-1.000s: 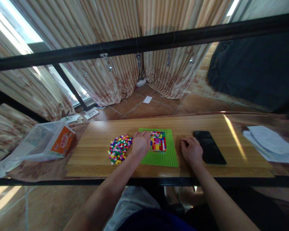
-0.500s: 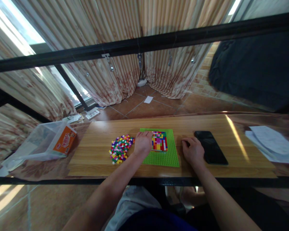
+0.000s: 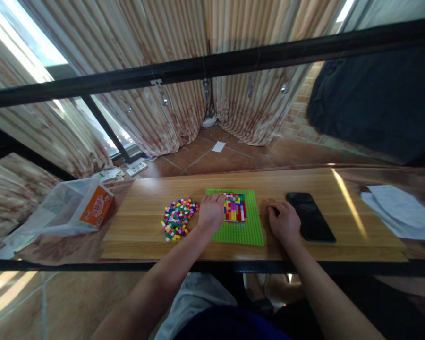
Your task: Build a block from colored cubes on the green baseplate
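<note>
My left hand [image 3: 211, 210] is over the left part of a patch of coloured toy bricks [image 3: 235, 208], its fingers bent down and together at the bricks. Whatever lies under those fingertips is hidden. The patch sits on a green studded baseplate [image 3: 250, 232], and the hand covers its left side. To the left of that hand is a loose heap of small multicoloured bricks [image 3: 179, 218]. My right hand [image 3: 284, 222] rests on the wooden board to the right of the baseplate, fingers curled in with nothing visible in them. Beside it lies a black smartphone [image 3: 310, 217].
A clear plastic bin [image 3: 62, 208] with an orange label stands left of the wooden board [image 3: 138, 203]. White papers [image 3: 403, 208] lie at the right. A black metal bar [image 3: 184, 71] crosses in front of the curtains [image 3: 127, 42].
Hardly anything differs. My left hand stays at the left part of the brick patch, and my right hand keeps its place beside the phone.
</note>
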`<state>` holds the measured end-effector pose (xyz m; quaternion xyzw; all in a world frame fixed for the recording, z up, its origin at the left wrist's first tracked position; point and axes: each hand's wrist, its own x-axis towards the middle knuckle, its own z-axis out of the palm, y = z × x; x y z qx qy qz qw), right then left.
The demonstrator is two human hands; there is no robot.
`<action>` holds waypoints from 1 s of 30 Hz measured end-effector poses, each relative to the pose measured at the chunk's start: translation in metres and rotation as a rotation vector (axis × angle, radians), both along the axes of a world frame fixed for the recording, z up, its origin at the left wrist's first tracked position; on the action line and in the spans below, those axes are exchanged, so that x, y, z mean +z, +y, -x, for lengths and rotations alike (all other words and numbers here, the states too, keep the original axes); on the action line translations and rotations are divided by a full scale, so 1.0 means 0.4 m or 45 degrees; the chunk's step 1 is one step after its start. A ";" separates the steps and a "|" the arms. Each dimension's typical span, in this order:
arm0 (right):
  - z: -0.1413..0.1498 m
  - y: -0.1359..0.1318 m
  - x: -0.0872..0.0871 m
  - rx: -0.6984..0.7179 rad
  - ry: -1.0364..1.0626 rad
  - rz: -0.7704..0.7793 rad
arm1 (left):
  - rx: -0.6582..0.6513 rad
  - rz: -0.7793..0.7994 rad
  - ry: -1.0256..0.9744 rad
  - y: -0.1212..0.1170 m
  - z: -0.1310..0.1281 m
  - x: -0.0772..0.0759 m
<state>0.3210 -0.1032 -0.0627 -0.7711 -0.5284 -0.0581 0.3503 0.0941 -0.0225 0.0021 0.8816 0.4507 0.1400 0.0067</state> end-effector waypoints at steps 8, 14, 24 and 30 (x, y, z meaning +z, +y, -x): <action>0.001 0.000 0.003 -0.010 0.002 0.006 | 0.051 -0.033 -0.104 -0.008 -0.002 -0.012; 0.001 0.000 0.004 -0.014 0.011 0.031 | 0.072 0.031 -0.280 -0.010 0.008 -0.015; 0.002 -0.001 0.003 -0.004 0.013 0.017 | 0.156 0.150 -0.498 -0.011 0.149 -0.029; 0.000 -0.001 -0.001 -0.016 0.021 0.017 | 0.259 0.072 -0.342 0.002 0.255 -0.036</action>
